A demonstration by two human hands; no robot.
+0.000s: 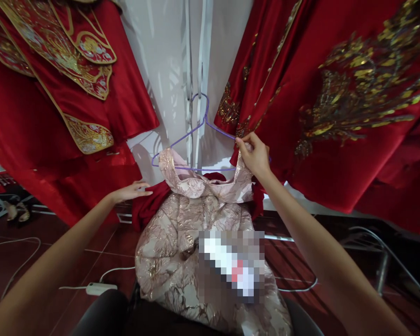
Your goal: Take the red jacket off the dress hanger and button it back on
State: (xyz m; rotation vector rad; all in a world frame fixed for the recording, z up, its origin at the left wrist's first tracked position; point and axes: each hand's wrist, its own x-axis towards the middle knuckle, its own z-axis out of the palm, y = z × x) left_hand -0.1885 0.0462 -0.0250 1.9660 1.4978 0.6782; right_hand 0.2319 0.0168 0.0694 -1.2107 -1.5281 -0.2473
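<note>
A pale pink-and-gold brocade dress [161, 242] lies across my lap, its shoulder straps at the far end. A purple clothes hanger [185, 135] passes through the neckline, with its hook pointing away from me. My right hand [252, 154] pinches the right strap of the dress at the hanger's right arm. To the left, my left hand [132, 191] is open, its fingers stretched toward dark red cloth [150, 203] beside the dress. A blurred-out patch [231, 266] covers something lying on the skirt, so I cannot tell what it is.
Red embroidered garments hang on the left [119, 98] and on the right [318, 154]. Between them stands a white upright rail [192, 60]. A white cable box [101, 288] with cords lies on the red tiled floor [105, 242]. A metal frame [381, 266] stands at right.
</note>
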